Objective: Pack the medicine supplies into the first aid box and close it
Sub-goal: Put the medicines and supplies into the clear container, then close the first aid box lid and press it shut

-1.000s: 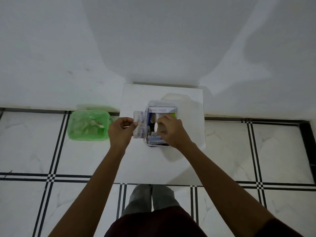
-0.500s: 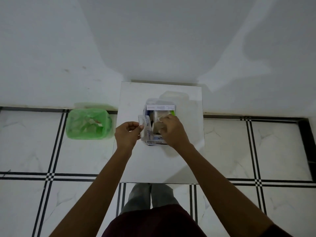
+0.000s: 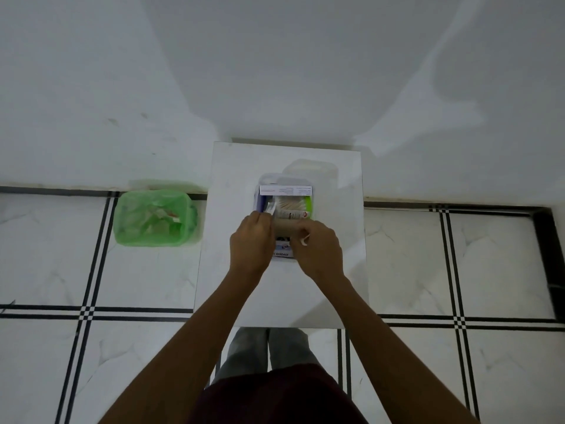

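Observation:
A clear first aid box [image 3: 312, 195] stands open on a small white table [image 3: 250, 295], filled with packets: a white carton along its far side, cotton buds, a tan bandage roll [image 3: 286, 228] and a pack labelled BANDAGE at the near end. My left hand [image 3: 252, 240] pinches a small clear sachet [image 3: 271, 207] and holds it inside the box at its left wall. My right hand [image 3: 318, 249] rests on the tan roll and the near packs, fingers curled. The translucent lid [image 3: 312, 168] lies behind the box.
A green plastic basket [image 3: 153, 218] with scraps sits on the tiled floor left of the table. A white wall rises just behind the table. My legs stand at the table's near edge.
My left hand has carried the sachet from outside the box's left side rightwards into the box. My right hand has shifted slightly toward me on the packed items.

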### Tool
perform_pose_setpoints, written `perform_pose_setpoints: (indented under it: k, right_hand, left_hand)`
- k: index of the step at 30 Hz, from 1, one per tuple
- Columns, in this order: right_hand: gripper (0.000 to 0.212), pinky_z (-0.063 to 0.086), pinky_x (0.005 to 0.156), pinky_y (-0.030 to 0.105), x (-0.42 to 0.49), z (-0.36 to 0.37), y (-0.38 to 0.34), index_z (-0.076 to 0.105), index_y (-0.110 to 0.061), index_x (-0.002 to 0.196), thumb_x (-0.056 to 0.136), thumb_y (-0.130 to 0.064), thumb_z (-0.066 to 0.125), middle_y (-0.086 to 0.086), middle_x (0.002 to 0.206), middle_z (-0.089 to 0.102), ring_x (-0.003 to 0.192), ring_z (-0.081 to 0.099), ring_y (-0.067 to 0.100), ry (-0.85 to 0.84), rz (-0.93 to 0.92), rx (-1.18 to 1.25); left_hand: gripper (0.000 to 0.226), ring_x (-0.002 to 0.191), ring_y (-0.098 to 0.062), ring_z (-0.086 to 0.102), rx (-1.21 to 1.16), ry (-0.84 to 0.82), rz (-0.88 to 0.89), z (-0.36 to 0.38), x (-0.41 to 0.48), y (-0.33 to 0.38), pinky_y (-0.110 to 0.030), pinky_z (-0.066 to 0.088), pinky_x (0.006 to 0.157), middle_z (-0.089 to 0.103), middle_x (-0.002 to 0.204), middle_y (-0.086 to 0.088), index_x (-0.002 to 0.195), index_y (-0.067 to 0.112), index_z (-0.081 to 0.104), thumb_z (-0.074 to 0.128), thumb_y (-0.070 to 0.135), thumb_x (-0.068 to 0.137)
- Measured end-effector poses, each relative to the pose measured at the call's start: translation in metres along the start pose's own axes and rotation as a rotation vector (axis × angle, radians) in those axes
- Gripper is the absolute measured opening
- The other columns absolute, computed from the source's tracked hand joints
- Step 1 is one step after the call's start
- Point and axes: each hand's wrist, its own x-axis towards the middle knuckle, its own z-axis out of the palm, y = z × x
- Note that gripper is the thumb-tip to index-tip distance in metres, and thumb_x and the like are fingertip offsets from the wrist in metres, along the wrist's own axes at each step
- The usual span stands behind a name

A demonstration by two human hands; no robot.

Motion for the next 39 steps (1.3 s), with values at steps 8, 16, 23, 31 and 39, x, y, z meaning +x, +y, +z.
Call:
perform_pose_setpoints:
  k: [8,16,23,31,39]
  right_hand:
    - [0.009,0.057,0.07,0.039,0.006,0.005,0.004,0.069,-0.011,0.087,0.085,-0.015,0.061,0.01,0.086,0.071,0.076,0.064,0.025,0.029,-0.004,0.043]
    - [0.012,0.045,0.065,0.015,0.016,0.004,0.011,0.069,-0.01,0.083,0.076,-0.002,0.064,0.01,0.082,0.067,0.073,0.06,0.018,0.152,0.162,0.274]
    - [0.01,0.058,0.079,0.05,0.031,0.005,0.046,0.07,-0.003,0.084,0.081,-0.005,0.061,0.014,0.085,0.071,0.083,0.068,0.032,0.137,0.67,0.516]
    - [0.009,0.048,0.064,0.032,0.033,0.024,0.047,0.062,0.003,0.085,0.083,-0.004,0.059,0.015,0.082,0.065,0.085,0.062,0.033,-0.152,0.379,0.099]
    - [0.022,0.04,0.07,0.028,0.037,0.035,0.062,0.053,-0.01,0.067,0.085,-0.012,0.066,0.004,0.071,0.054,0.078,0.054,0.023,-0.121,0.529,0.352]
  left_hand:
    - [0.022,0.056,-0.019,0.056,-0.064,0.018,-0.113,0.013,-0.003,-0.014,-0.021,0.03,0.047,0.063,0.066,-0.002,0.074,0.013,0.067,0.06,0.028,0.087]
    - [0.027,0.072,-0.012,0.058,-0.669,0.049,-0.655,0.004,0.009,-0.029,-0.032,0.051,0.071,0.064,0.082,-0.004,0.1,0.012,0.061,0.067,0.031,0.082]
    - [0.024,0.063,-0.019,0.058,-0.473,-0.451,-0.358,-0.008,0.022,-0.034,-0.026,0.044,0.054,0.065,0.086,-0.008,0.111,0.009,0.058,0.041,0.013,0.093]
    - [0.015,0.063,-0.018,0.065,-0.484,-0.347,-0.27,-0.024,0.009,-0.053,-0.042,0.057,0.059,0.068,0.079,-0.005,0.1,0.009,0.058,0.045,0.009,0.091]
    - [0.026,0.073,-0.032,0.068,-0.638,-0.245,-0.477,-0.042,0.001,-0.067,-0.051,0.058,0.064,0.065,0.071,0.007,0.094,0.025,0.056,0.048,0.001,0.091]
